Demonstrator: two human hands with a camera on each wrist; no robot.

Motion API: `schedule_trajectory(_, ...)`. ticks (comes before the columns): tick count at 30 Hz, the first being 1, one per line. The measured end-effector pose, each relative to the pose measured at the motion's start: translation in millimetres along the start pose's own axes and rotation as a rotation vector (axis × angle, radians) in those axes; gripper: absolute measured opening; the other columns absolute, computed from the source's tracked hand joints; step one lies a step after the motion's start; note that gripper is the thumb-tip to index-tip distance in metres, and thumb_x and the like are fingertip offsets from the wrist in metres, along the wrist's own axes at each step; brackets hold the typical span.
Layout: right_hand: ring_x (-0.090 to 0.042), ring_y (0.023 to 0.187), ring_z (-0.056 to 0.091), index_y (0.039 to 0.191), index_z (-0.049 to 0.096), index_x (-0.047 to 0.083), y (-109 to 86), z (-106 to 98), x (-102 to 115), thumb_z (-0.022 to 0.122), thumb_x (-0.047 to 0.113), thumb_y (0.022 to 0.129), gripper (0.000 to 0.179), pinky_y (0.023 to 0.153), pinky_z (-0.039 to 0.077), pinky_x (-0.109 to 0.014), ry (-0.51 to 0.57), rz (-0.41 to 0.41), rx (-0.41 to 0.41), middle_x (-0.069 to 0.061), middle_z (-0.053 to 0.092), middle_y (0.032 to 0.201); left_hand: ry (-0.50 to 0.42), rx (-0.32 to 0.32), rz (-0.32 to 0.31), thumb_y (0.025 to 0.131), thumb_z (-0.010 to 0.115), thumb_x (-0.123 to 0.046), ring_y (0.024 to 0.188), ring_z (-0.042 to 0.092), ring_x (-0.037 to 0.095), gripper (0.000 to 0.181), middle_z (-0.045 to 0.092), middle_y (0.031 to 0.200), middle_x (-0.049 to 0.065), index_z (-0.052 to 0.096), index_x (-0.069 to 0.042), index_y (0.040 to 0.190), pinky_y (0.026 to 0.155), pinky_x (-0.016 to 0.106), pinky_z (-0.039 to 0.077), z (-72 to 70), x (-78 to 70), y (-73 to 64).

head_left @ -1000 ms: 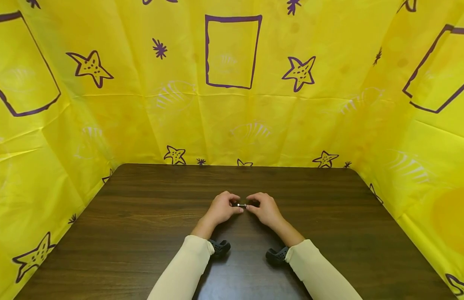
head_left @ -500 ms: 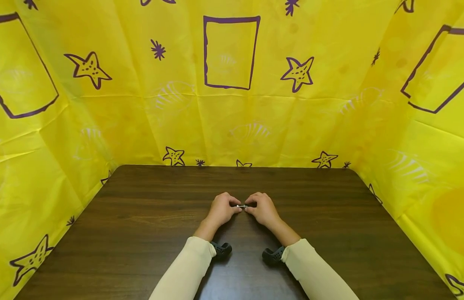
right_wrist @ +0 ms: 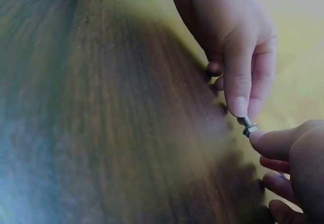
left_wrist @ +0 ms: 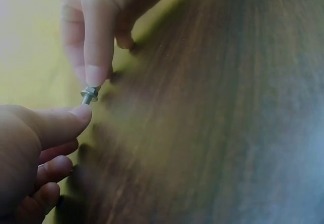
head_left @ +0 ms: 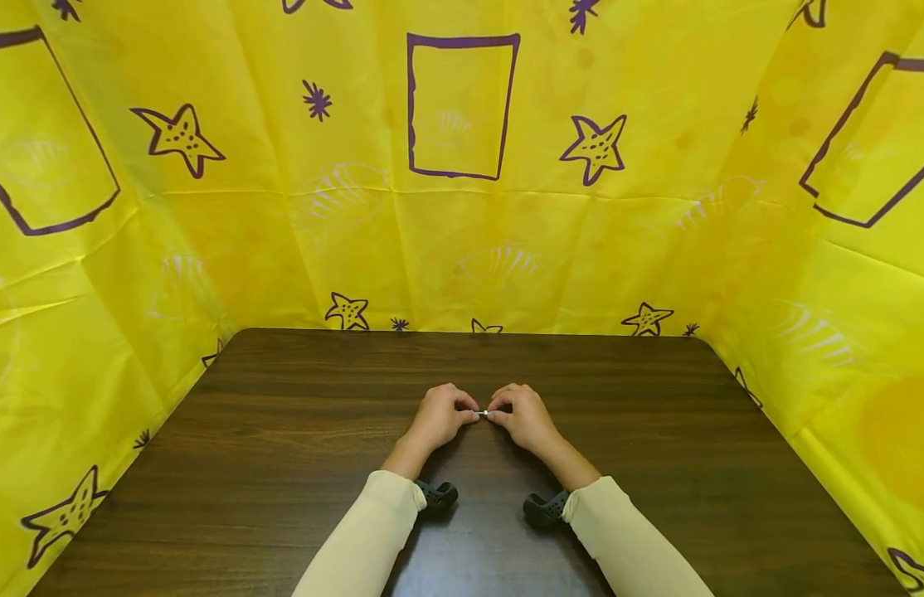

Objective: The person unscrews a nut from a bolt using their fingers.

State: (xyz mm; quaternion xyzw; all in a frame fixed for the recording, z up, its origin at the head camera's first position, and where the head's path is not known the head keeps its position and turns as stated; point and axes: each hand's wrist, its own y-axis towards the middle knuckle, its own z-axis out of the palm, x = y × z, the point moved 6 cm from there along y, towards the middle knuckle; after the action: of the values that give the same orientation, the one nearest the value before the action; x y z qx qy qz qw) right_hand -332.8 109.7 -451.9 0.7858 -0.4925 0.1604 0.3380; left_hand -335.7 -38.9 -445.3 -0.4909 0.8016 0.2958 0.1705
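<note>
Both hands meet over the dark wood-grain counter (head_left: pixel 298 497), well in from its far edge. Between them is a small metal bolt (left_wrist: pixel 87 98), gripped at both ends.

Left hand (head_left: pixel 436 416): thumb and index finger pinch the plain shank end, leaving only a short length of it exposed. Its remaining fingers (left_wrist: pixel 53 169) curl loosely below the thumb, apart from the bolt.

Right hand (head_left: pixel 527 419): thumb and index finger pinch the opposite end, just beside a flanged hex collar; whether this is the head or a nut I cannot tell. Its other fingers (right_wrist: pixel 278 184) bend inward.

The two sets of fingertips stand close together, apart only by the visible part of the bolt.

Pale sleeves (head_left: pixel 361 531) cover both forearms, with a dark perforated band (head_left: pixel 440 496) at each wrist. Yellow starfish-print fabric (head_left: pixel 462 257) hangs behind the counter.
</note>
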Motion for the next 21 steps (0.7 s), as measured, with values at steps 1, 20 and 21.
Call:
schedule_trajectory(1, -0.024, 0.092, 0.058, 0.074, 0.072, 0.014, 0.0, 0, 0, 0.081, 0.008, 0.078, 0.011, 0.083, 0.046, -0.042, 0.005, 0.000, 0.004, 0.000, 0.067, 0.094, -0.007, 0.005, 0.001, 0.080, 0.080, -0.017, 0.079, 0.059, 0.018, 0.005, 0.063, 0.078, -0.004, 0.077, -0.013, 0.081, 0.074, 0.033, 0.048, -0.5, -0.2, 0.0)
schedule_trajectory(20, -0.027, 0.100, 0.061, 0.083, 0.071, 0.009, 2.2, -19, 8, 0.074, 0.005, 0.086, 0.005, 0.089, 0.047, -0.046, 0.228, 0.014, -0.090, -0.004, 0.066, 0.101, -0.221, -0.089, 0.007, 0.089, 0.072, -0.014, 0.086, 0.065, 0.015, 0.005, 0.072, 0.087, -0.003, 0.076, -0.011, 0.090, 0.077, 0.035, 0.052, -19.1, -8.2, -0.3)
schedule_trajectory(21, -0.027, 0.100, 0.061, 0.083, 0.070, 0.008, 2.4, -20, 9, 0.073, 0.006, 0.086, 0.005, 0.089, 0.047, -0.046, 0.233, 0.006, -0.094, -0.005, 0.067, 0.101, -0.228, -0.094, 0.007, 0.089, 0.072, -0.014, 0.085, 0.064, 0.015, 0.005, 0.072, 0.087, -0.003, 0.076, -0.011, 0.090, 0.076, 0.034, 0.052, -20.5, -8.7, -0.4)
